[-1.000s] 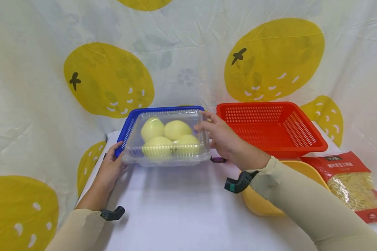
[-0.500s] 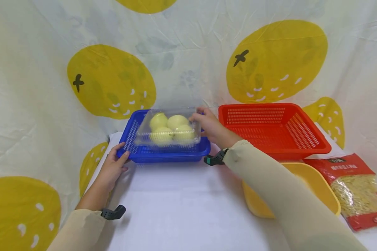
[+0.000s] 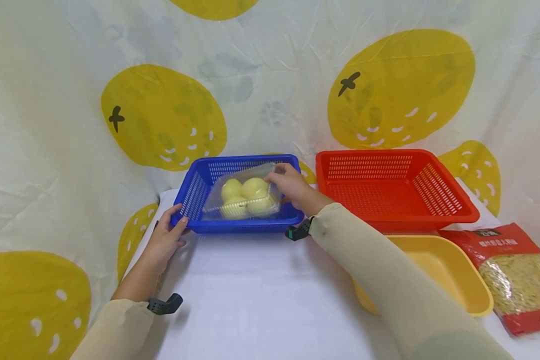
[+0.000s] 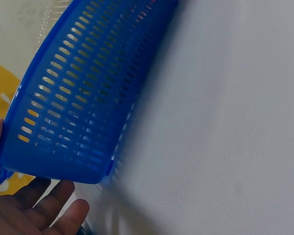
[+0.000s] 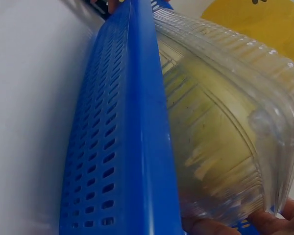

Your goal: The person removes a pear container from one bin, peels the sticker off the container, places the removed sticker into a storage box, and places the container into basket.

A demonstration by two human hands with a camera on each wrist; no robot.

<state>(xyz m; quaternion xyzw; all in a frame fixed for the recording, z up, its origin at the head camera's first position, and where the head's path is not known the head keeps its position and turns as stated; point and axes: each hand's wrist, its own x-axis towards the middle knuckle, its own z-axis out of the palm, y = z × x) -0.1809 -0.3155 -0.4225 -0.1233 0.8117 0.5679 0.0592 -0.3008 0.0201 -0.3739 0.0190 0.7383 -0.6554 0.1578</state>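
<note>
A clear plastic clamshell box with several pale yellow-green round fruits inside lies tilted within the blue basket, its right side higher. My right hand grips the box by its right end, thumb on top. The right wrist view shows the box just inside the blue rim, with fingertips under its edge. At the basket's front left corner my left hand holds the rim, thumb over it. In the left wrist view the other fingers lie outside the wall.
To the right stands a red basket. A yellow tub sits in front of it, partly behind my right sleeve. Beside the tub lies a red bag of dry pasta-like pieces. A fruit-patterned curtain hangs behind the white table.
My right hand has carried the clear box back and down, from above the blue basket to inside it. The left hand has stayed at the basket's corner.
</note>
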